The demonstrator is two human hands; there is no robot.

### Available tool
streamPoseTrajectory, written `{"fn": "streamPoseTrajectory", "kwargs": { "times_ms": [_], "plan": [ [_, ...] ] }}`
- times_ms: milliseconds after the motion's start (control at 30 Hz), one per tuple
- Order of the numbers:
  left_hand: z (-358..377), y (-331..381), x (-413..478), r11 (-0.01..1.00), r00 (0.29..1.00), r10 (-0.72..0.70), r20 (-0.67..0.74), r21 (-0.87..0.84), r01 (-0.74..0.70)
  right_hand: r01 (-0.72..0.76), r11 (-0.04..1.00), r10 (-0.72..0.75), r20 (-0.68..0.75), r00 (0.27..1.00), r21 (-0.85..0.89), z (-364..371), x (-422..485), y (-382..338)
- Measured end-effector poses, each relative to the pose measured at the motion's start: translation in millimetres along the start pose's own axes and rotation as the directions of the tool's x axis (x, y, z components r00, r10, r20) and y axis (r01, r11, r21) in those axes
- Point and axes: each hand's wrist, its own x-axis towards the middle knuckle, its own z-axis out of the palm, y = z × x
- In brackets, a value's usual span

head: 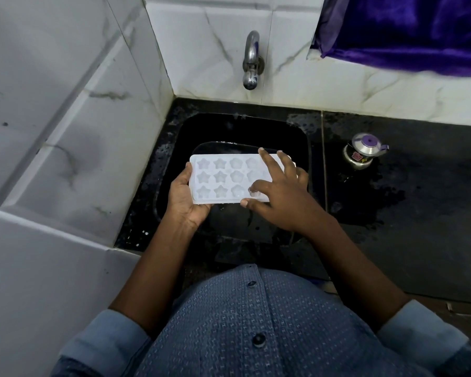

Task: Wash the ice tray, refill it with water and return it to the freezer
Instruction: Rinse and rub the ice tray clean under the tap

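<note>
From the head view, my left hand point(186, 198) grips the white ice tray point(223, 180) by its short end, over the sink point(174, 148). My right hand point(280, 197) rubs it, fingers spread. It looks light, bendy and slippery; I'd hold both ends.

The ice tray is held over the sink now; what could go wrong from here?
The left hand grips only one end of the ice tray, so it may tip or slip into the sink. The right hand rubs the other end and could push it down. The counter looks wet, so the small metal pot might slide if bumped.
</note>
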Motion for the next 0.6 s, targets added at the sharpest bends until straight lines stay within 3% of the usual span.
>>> {"fn": "streamPoseTrajectory", "kwargs": {
  "times_ms": [600],
  "plan": [
    [1.9, 0.4, 3.8, 1.000, 1.000, 0.004, 0.009, 0.011, -0.004, -0.046, 0.999, 0.046, 0.019, 0.999, -0.011, -7.3, 2.9, 4.4]
  ]
}}
